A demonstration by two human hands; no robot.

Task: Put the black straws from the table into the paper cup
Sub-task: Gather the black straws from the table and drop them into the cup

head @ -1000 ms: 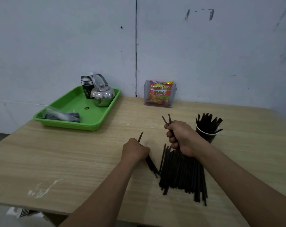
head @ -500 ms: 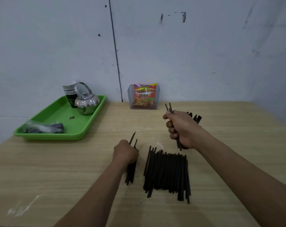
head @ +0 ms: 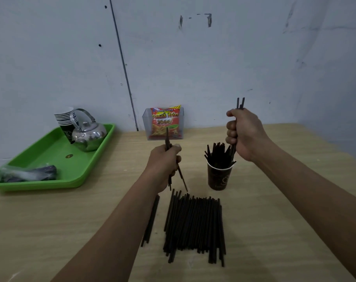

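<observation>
A dark paper cup [head: 219, 177] stands on the wooden table [head: 51, 231], with several black straws sticking up out of it. A flat pile of black straws [head: 194, 225] lies in front of the cup, and a few more straws [head: 151, 220] lie beside my left forearm. My right hand [head: 244, 133] is raised just above and right of the cup, fist closed around a few upright straws whose lower ends reach the cup's rim. My left hand [head: 164, 159] hovers left of the cup, holding a few straws upright above the pile.
At the back left sits a green tray [head: 57, 180] with a steel kettle [head: 87, 135], a stack of paper cups [head: 64, 119] and a plastic-wrapped bundle [head: 28, 174]. A clear box holding a snack packet [head: 166, 123] stands against the wall.
Both hands have lifted off the table with their straws. The right hand has moved to just above the cup, and the left hand has risen away from the pile.
</observation>
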